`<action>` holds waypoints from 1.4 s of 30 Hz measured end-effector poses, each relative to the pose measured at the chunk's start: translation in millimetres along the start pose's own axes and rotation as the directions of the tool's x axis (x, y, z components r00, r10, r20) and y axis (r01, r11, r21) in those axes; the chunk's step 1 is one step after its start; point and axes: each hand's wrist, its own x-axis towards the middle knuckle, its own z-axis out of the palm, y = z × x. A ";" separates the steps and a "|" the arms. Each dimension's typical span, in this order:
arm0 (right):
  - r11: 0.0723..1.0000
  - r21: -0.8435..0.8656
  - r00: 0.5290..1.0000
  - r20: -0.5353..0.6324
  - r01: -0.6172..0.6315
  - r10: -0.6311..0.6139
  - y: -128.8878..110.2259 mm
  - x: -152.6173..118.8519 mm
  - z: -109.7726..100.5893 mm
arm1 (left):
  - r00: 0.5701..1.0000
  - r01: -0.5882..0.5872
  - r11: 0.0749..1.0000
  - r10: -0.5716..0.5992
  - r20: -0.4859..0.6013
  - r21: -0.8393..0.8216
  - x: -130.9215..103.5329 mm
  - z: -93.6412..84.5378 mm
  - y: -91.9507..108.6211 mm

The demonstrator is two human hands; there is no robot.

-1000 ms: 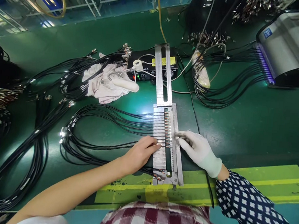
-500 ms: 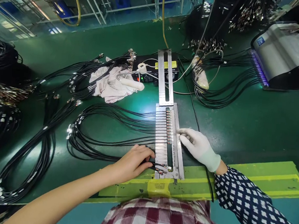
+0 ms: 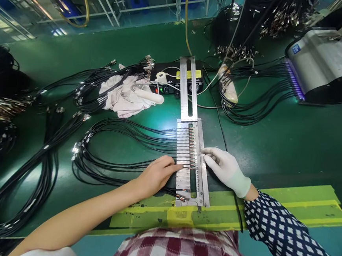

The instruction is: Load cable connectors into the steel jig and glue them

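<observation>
A slotted metal fixture (image 3: pixel 182 180) lies on the table in front of me. Several black cables (image 3: pixel 135 136) run into its slots from the left, their metal connector ends (image 3: pixel 192 141) lined up along the opening. My bare left hand (image 3: pixel 159 173) is closed on one cable at the fixture's left edge, thumb stretched over the slots; the pinch itself is partly hidden. My right hand (image 3: pixel 227 168), in a white glove, pinches the fixture's right-hand rail. Below my left hand, loose connector ends (image 3: pixel 181 198) rest across the fixture's near end.
A slotted metal plate (image 3: pixel 188 90) extends beyond the fixture, over a black control box (image 3: pixel 165 89). White cloth (image 3: pixel 124 96) lies left of it. Cable bundles (image 3: pixel 46 149) cover the left side. A silver machine with purple light (image 3: pixel 321 65) stands at the far right.
My left hand has moved up along the fixture, away from the loose connector ends, bringing a cable to a slot under the filled row. My right hand stays at the rail.
</observation>
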 end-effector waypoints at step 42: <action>0.999 -0.035 1.000 0.000 0.004 -0.004 -1.4 -11.8 2.8 | 0.981 0.158 0.975 -0.137 0.137 -0.157 -39.1 -30.6 11.7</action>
